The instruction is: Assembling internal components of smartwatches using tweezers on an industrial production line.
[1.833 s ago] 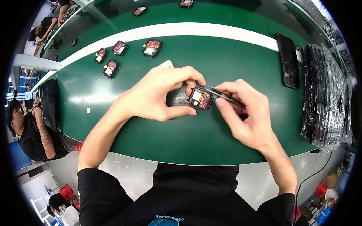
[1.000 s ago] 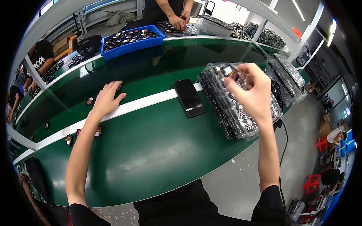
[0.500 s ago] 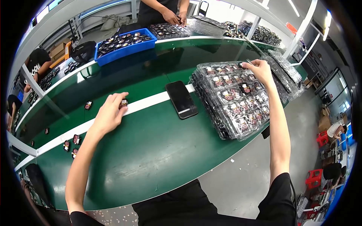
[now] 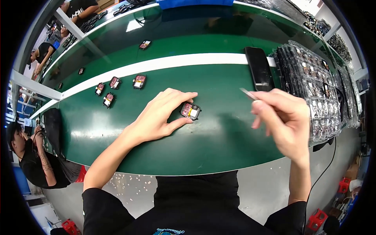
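Observation:
A small square watch body (image 4: 190, 111) lies on the green table, its inner parts facing up. My left hand (image 4: 160, 113) rests on the table with thumb and index finger curved around its edges. To the right, my right hand (image 4: 284, 117) is raised over the table, closed on a thin metal tool that looks like tweezers (image 4: 247, 94). Its tip points left, apart from the watch body. Beside this hand stands a tall stack of clear plastic trays (image 4: 313, 86) filled with similar watch bodies.
More watch bodies (image 4: 139, 82) lie left of my hands. A black phone (image 4: 259, 68) sits across the white strip (image 4: 188, 60). A blue bin (image 4: 196, 4) stands at the far side. Another person (image 4: 43, 160) sits at the left, near a black object (image 4: 53, 129) at the table's end.
My right hand has left the tray stack and come down and inward with the tool. My left hand now surrounds a watch body nearer me; another lies behind it. The view has shifted.

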Demonstrator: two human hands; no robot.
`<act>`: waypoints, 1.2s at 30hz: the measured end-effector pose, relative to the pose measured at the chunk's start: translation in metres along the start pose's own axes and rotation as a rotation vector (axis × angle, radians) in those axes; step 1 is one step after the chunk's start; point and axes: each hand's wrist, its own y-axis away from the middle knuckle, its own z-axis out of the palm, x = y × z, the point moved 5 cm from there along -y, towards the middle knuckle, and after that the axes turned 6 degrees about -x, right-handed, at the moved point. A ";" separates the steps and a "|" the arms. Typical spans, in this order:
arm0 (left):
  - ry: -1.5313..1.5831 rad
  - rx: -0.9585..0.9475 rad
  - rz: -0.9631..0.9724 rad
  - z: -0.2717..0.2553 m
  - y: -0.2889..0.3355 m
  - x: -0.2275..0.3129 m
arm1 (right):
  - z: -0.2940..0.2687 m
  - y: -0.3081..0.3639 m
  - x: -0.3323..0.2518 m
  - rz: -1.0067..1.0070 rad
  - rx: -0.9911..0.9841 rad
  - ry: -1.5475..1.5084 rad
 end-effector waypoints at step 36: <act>0.107 -0.010 -0.102 0.000 0.009 -0.008 | 0.084 -0.014 0.087 0.136 -0.068 -0.154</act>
